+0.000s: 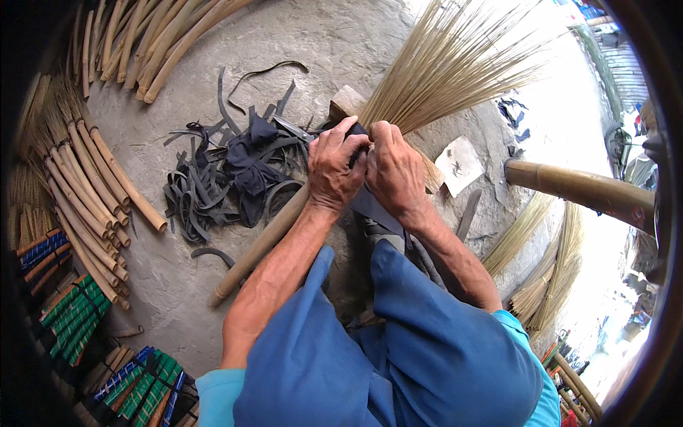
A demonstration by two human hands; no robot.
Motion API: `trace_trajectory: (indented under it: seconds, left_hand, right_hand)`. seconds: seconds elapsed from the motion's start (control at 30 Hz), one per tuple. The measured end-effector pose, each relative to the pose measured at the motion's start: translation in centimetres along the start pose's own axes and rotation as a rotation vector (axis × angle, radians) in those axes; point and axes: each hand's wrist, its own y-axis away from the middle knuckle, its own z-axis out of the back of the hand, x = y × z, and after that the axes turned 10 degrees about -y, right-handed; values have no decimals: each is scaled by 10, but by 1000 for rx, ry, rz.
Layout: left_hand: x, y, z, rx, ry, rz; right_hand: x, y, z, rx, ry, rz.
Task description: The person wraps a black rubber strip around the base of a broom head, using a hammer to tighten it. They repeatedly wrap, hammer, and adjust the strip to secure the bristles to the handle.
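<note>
A broom lies across the ground in front of me, its pale straw bristles point(445, 75) fanned toward the upper right. Its bamboo handle point(260, 248) slants to the lower left, passing under my left forearm. At the neck, my left hand point(334, 165) is closed with thumb and fingers pinching a black strip point(360, 135) bound there. My right hand point(393, 171) is closed on the same spot, against the left. Below them hangs a dark grey flap point(375, 208); its upper end is hidden by my hands. A wooden block point(344, 103) lies beneath the broom neck.
Left of my hands is a heap of black strips point(245, 160), with a metal blade point(292, 129) on it. A flat blade point(469, 213) and pale square piece point(460, 165) lie right. Handle bundles point(92, 192) line the left; a bamboo pole point(576, 191) juts in from the right.
</note>
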Motion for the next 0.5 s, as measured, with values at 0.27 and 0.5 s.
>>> trace_trajectory:
  seconds: [0.27, 0.5]
  left_hand:
    - [2, -2, 0, 12, 58, 37]
    - [4, -4, -1, -6, 117, 63]
  right_hand:
    - [-5, 1, 12, 23, -163, -25]
    - [-54, 144, 43, 121, 7, -281]
